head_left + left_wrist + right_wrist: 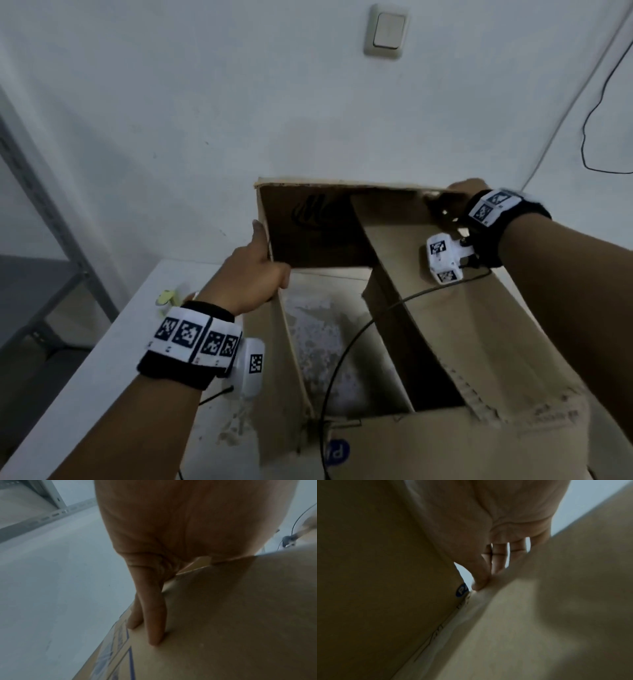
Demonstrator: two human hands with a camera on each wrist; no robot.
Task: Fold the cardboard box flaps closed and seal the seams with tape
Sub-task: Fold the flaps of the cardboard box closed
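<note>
A brown cardboard box [445, 448] stands open on a white table. Its far flap [308, 236] is upright against the wall. My left hand [253, 270] pinches the flap's left edge, thumb on the inside. Its fingers [154, 615] lie straight on the flap's printed outer face [231, 615]. My right hand [462, 192] grips the flap's top right corner, with its fingers [498, 559] hooked over the cardboard edge [539, 588]. The right flap [445, 308] leans inward over the opening. The left flap [291, 346] stands almost upright. No tape is in view.
A black cable [342, 342] loops across the box opening. The white table [102, 359] runs along the left, with a small yellowish scrap [168, 298] on it. A grey metal shelf [51, 222] stands at the left, and a wall switch [388, 31] is above.
</note>
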